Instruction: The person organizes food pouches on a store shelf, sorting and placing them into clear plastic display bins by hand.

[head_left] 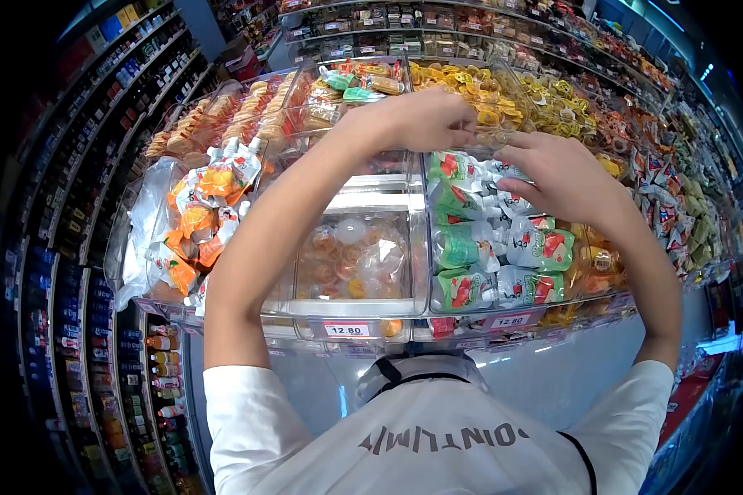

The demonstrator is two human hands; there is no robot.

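My left hand (436, 120) is above the back edge of a clear bin. Its fingers are curled together, and I cannot make out anything between them. To its right, my right hand (557, 173) hovers over the same bin, fingers bent and the thumb spread apart from them. Below both hands lie rows of green-and-white spouted jelly pouches (462, 246) with red fruit pictures. A clear plastic divider (421, 256) separates them from a neighbouring bin with round, clear-wrapped items (363, 252) under a transparent lid.
Orange-and-white spouted pouches (198, 219) fill a bin at left, beside a crumpled clear plastic bag (144, 227). Behind are stacked round biscuits (260, 111) and yellow packets (462, 78). Price tags (347, 329) line the front rail. Stocked shelves (82, 239) curve along the left.
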